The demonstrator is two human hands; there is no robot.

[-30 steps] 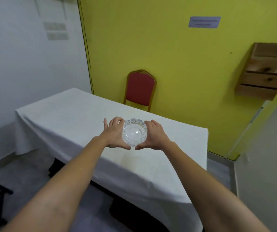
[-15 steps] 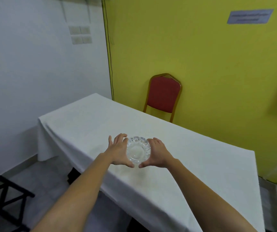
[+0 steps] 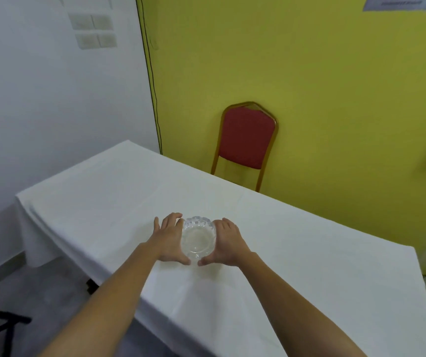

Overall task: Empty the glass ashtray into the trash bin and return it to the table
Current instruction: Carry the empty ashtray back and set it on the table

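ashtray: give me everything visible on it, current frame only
The glass ashtray is clear, round cut glass with a scalloped, faceted rim and a smooth shallow bowl that looks empty. It sits upright over the white tablecloth, near the table's front edge; whether it rests on the cloth cannot be told. The left hand and right hand cup its opposite sides, thumbs nearly meeting at its near edge.

- Left hand [image 3: 170,238]: arm stretched forward, fingers curved, thumb pointing inward.
- Right hand [image 3: 226,243]: arm stretched forward, mirrored pose, thumb tips nearly meeting.
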